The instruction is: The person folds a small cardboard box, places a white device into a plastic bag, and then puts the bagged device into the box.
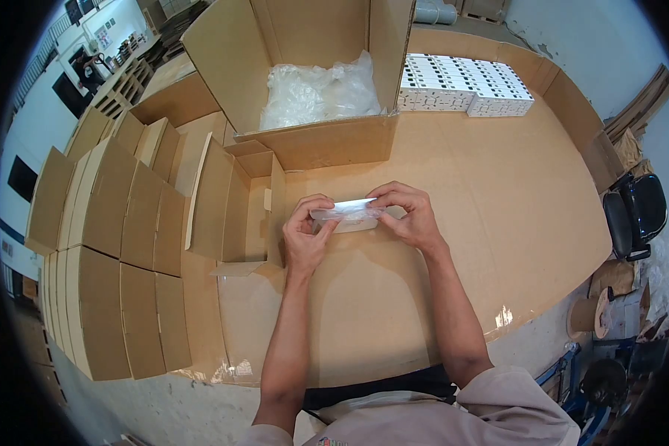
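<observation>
Head view of a packing station. The left hand [305, 236] and the right hand [411, 215] are both closed in a pinch grip on the two ends of a small, flat white item in a clear plastic sleeve [347, 215], held level just above the cardboard-covered bench [483, 208], near its middle and directly in front of the person. The left fingers [316, 204] curl over the sleeve's left end; the right fingers [383, 197] press on its upper right edge. Just left of the left hand stands a small open brown cardboard carton [238, 212] with its flaps raised. Farther left, a block of flat, folded brown cardboard cartons [111, 253] is stacked in rows along the bench edge. Beyond the hands stands a large open brown cardboard box [312, 82] holding a crumpled clear plastic bag [320, 93]. To its right, at the far side of the bench, lies a tight rectangular array of small white boxes [464, 85]. A black chair [635, 212] stands off the bench's right edge. The contents of the sleeve cannot be made out in detail.
</observation>
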`<state>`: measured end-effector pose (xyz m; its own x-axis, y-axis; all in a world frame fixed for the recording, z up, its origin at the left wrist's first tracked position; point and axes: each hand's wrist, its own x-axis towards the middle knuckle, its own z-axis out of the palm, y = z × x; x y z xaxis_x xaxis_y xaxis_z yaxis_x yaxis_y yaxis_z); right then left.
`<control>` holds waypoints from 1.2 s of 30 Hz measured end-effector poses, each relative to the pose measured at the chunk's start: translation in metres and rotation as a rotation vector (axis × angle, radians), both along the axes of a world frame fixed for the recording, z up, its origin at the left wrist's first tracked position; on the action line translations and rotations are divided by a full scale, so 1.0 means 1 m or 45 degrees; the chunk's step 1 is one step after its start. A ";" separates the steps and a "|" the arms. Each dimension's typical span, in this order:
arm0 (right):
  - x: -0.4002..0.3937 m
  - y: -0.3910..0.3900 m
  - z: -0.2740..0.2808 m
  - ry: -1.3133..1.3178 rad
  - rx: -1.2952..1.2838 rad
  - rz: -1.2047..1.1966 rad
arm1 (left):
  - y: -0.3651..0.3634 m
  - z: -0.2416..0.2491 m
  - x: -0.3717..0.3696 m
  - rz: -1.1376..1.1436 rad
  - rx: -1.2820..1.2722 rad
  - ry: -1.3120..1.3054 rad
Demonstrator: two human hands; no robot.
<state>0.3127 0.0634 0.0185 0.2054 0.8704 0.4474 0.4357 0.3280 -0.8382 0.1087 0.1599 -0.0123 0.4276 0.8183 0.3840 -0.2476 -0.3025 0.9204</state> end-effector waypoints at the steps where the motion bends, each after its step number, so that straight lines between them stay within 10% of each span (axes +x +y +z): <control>1: -0.001 0.001 -0.001 -0.022 0.026 -0.019 | 0.000 0.001 0.000 0.013 -0.028 -0.012; 36: -0.001 0.008 -0.019 1.018 -0.342 0.048 | -0.015 -0.013 0.029 0.335 -0.548 -0.401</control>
<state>0.3118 0.0713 -0.0003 0.3412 0.9390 -0.0434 -0.3290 0.0760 -0.9413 0.1381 0.1453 -0.0255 0.1087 0.9916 0.0700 -0.4958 -0.0069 0.8684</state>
